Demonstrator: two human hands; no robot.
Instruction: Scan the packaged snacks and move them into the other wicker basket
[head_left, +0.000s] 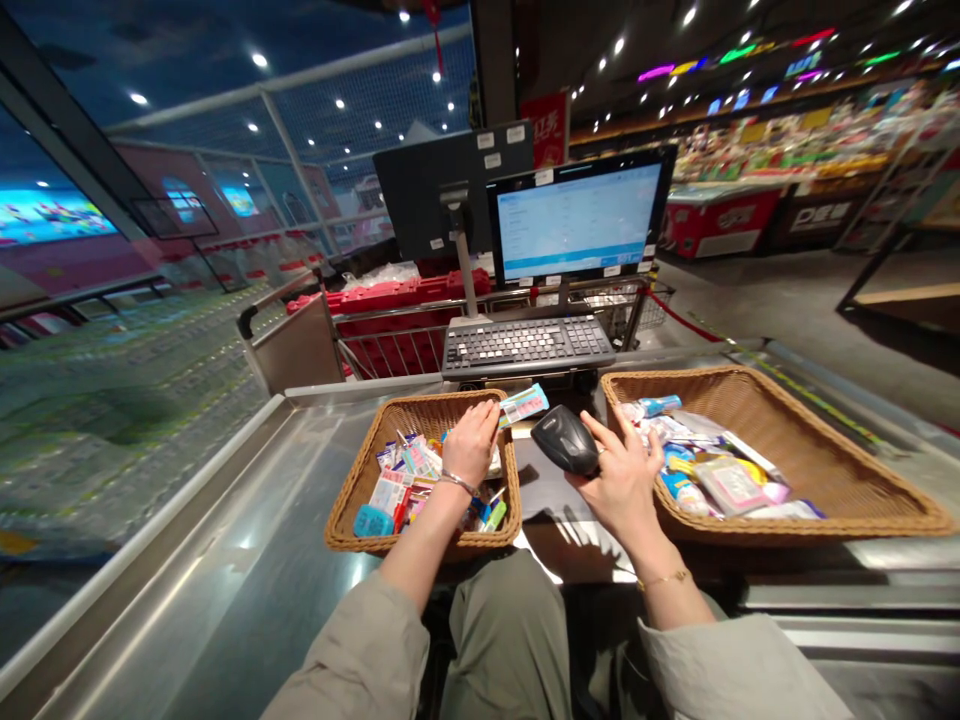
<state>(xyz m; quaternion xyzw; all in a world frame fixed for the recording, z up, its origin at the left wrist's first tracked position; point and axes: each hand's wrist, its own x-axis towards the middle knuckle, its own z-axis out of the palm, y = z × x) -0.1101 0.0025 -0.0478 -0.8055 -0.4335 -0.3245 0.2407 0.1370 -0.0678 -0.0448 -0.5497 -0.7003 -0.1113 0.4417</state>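
Observation:
My left hand (472,445) is over the left wicker basket (341,500), its fingers closed on a small flat light-blue and pink package (523,404). The package points to the right, past the basket's rim, toward the scanner. In my right hand (622,480) is a black barcode scanner (564,440), gripped at its right end with the scanner head facing left. Some fingers of that hand are loosely spread beside the right wicker basket (847,450). Small packaged goods (409,490) fill the left basket. More packaged goods (720,480) lie in the left part of the right basket.
A keyboard (529,343) stands behind the baskets, below a lit monitor (577,220). To its left is another screen (442,200), seen from behind. The metal counter (292,540) stretches to the left. Beyond it stands a cart (397,340) with red contents.

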